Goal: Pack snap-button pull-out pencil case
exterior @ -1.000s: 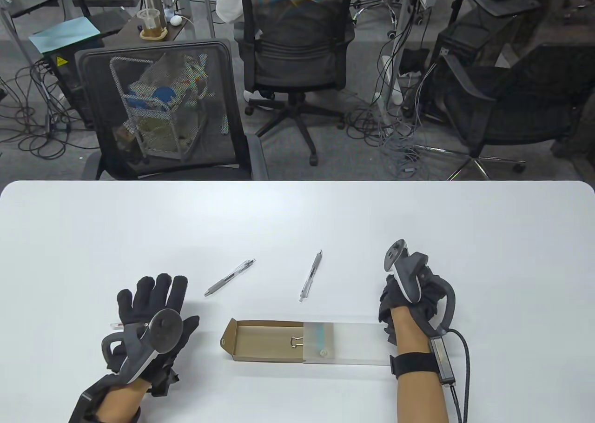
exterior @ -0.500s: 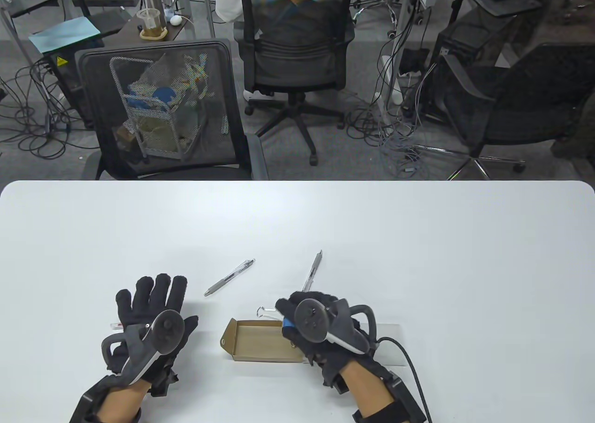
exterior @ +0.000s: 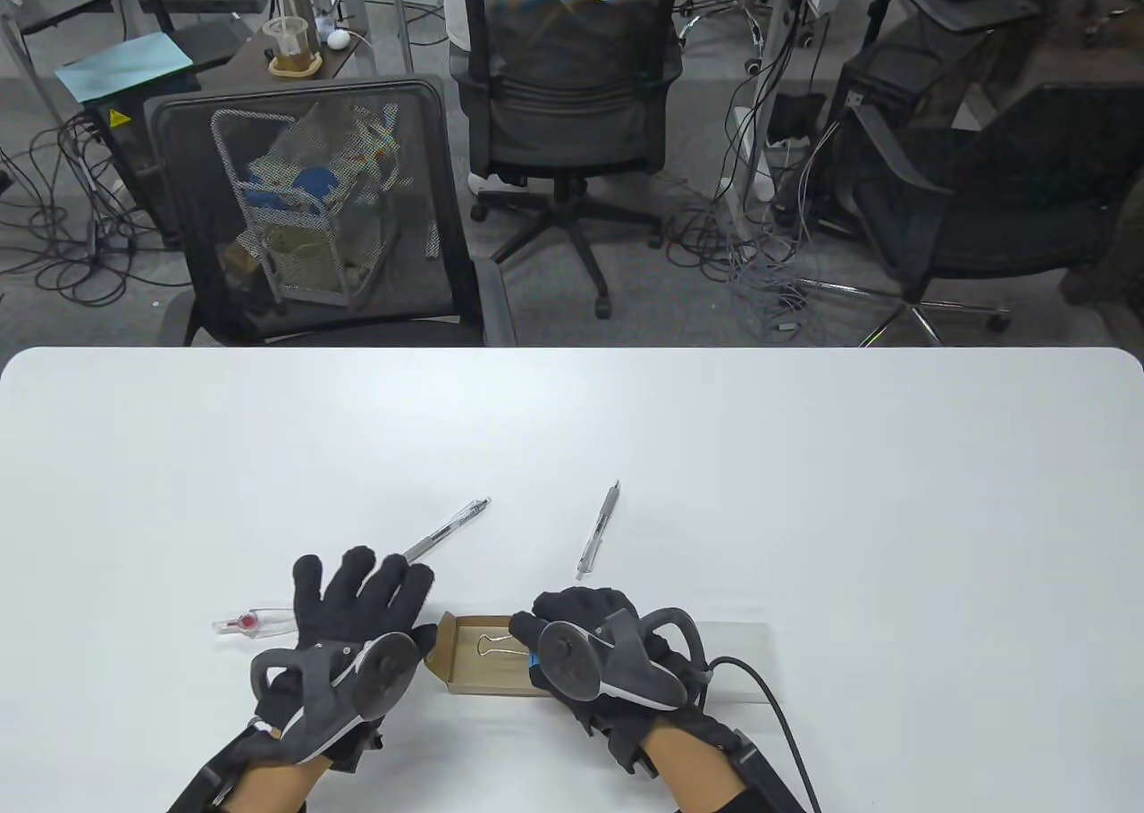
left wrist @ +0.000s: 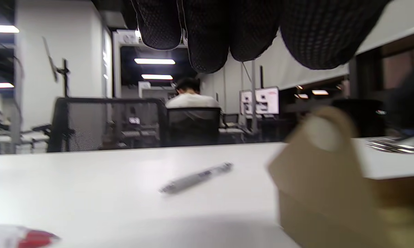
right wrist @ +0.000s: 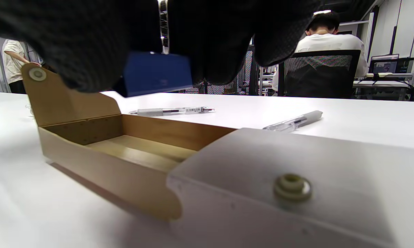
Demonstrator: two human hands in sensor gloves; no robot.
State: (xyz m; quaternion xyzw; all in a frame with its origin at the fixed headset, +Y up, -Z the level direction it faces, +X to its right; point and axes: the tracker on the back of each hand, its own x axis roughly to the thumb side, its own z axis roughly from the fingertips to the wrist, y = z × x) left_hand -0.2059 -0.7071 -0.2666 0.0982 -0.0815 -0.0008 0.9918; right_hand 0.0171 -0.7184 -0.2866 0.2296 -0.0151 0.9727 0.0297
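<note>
The pencil case lies near the table's front: a brown cardboard drawer pulled out leftward from a translucent sleeve with a snap button. My right hand hovers over the drawer and pinches a blue binder clip; the clip's wire handles point left inside the drawer. My left hand is open with fingers spread, just left of the drawer's end flap; I cannot tell if it touches the flap.
Two grey pens lie behind the case, one partly under my left fingertips, one behind my right hand. A clear tube with a red part lies left of my left hand. An office chair stands past the far edge.
My right hand came from the sleeve's right end, took up the binder clip and carried it left along the drawer. My left hand moved right toward the flap, uncovering the red-tipped tube.
</note>
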